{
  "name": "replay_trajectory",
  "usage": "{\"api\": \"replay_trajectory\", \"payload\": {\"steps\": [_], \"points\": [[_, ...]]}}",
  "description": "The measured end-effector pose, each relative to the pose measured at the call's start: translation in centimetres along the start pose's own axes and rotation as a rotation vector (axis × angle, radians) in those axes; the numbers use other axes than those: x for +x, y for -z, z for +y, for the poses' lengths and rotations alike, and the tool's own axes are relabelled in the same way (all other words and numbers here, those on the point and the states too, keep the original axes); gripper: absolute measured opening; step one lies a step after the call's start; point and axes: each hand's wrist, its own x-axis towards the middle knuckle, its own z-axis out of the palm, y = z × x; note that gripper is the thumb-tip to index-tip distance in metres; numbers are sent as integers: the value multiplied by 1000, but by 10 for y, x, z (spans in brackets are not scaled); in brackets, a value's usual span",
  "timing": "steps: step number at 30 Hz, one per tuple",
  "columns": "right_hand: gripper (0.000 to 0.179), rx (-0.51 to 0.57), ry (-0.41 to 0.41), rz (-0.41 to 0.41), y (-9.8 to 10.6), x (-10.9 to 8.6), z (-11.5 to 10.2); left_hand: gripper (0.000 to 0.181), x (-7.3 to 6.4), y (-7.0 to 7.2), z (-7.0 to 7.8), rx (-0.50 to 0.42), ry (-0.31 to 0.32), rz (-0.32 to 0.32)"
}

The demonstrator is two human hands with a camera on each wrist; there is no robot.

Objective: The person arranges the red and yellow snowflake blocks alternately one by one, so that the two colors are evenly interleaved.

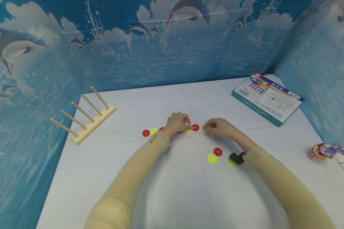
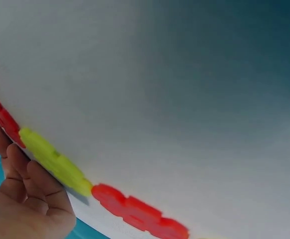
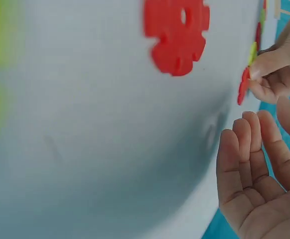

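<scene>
Sleeves (image 1: 129, 175) are stretched toward the far edge of the tabletop (image 1: 186, 190); a red disc (image 1: 196, 128) is pinched by the left hand (image 1: 177, 123), the right hand (image 1: 219, 127) held loosely extended nearby.

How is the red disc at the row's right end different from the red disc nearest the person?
The left hand pinches the row-end disc; no hand touches the nearer disc. The row-end disc finishes the row; the nearer disc lies apart, beside a yellow disc. Both are red with notched edges.
</scene>
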Motion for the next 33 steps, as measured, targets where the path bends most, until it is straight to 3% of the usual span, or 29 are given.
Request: {"api": "replay_trajectory", "payload": {"steps": [9, 15, 22, 33], "points": [[22, -11, -2, 1, 6, -65, 20, 21, -2, 2, 2, 4, 2, -5], [31, -13, -45, -35, 0, -94, 35, 19, -2, 3, 1, 0, 2, -5], [39, -33, -71, 8, -15, -110, 48, 21, -3, 4, 1, -6, -3, -19], [37, -45, -13, 50, -24, -114, 50, 21, -2, 3, 1, 1, -3, -18]]}}
